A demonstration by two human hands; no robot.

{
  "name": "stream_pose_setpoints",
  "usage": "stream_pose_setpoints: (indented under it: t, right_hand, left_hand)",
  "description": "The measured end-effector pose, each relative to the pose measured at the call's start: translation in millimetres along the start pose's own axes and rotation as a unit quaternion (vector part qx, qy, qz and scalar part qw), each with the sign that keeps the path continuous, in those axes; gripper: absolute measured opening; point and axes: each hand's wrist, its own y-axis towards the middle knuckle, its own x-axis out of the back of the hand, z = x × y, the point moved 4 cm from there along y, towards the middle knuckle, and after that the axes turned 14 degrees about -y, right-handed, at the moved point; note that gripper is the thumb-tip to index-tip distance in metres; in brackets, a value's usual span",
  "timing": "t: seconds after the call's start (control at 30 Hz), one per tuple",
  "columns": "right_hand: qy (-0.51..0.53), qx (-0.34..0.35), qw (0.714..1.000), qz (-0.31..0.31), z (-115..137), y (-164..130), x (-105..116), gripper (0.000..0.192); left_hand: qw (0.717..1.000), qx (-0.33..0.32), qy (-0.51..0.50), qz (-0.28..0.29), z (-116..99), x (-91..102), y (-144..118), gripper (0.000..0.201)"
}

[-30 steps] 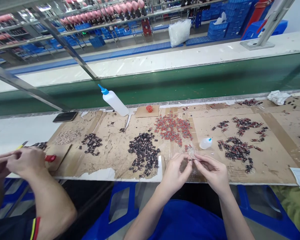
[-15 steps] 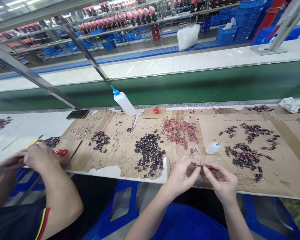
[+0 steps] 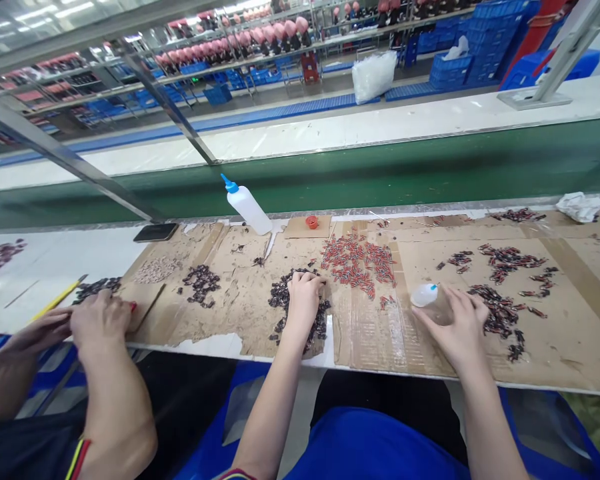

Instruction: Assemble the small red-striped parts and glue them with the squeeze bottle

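Dark pieces, small, black with coppery glints, heaped left of centre on cardboard; the heap is partly covered by the left hand, fingertips lowered, any grip not discernible; small bottle, whitish, translucent, blue-tipped, placed to the right; near it the right hand is held, thumb and forefinger parted, contact not discernible; red slender pieces are scattered between, farther off.

Left arm is stretched far and slants a bit right, left hand knuckles-up with the fingers curled down, can't really tell if they're pinching. Right arm slants left, right hand kinda C-shaped, thumb spread wide off the fingers. Hands are well apart.
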Motion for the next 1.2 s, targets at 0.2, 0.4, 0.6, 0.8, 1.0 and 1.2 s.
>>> stream_pose_setpoints:
  t: [0.2, 0.4, 0.6, 0.8, 1.0, 1.2]
  right_hand:
    - [0.097, -0.021, 0.994, 0.035, 12.0, 4.4, -11.7, 0.035]
    - [0.284, -0.114, 0.950, 0.064, 8.9, -9.7, 1.6, 0.038]
    - [0.364, -0.168, 0.915, 0.051, 10.4, -18.8, 7.6, 0.037]
    - [0.460, -0.225, 0.857, 0.059, 21.5, -25.1, 4.1, 0.031]
    - [0.324, -0.168, 0.930, 0.051, 32.1, -28.8, 3.8, 0.031]
    - [0.224, -0.109, 0.967, 0.061, 40.0, -29.9, 2.2, 0.035]
  left_hand:
    - [0.997, -0.015, -0.070, 0.034, -31.0, -9.1, -8.7, 0.021]
    - [0.976, -0.034, -0.160, 0.141, -66.6, -39.1, -49.1, 0.017]
    - [0.975, -0.011, -0.181, 0.132, -65.1, -47.0, -60.3, 0.018]
    - [0.971, 0.008, -0.211, 0.110, -61.8, -42.6, -59.8, 0.022]
    - [0.969, 0.023, -0.223, 0.099, -62.3, -42.6, -60.1, 0.021]
    - [0.970, 0.030, -0.217, 0.100, -61.5, -43.1, -60.4, 0.015]
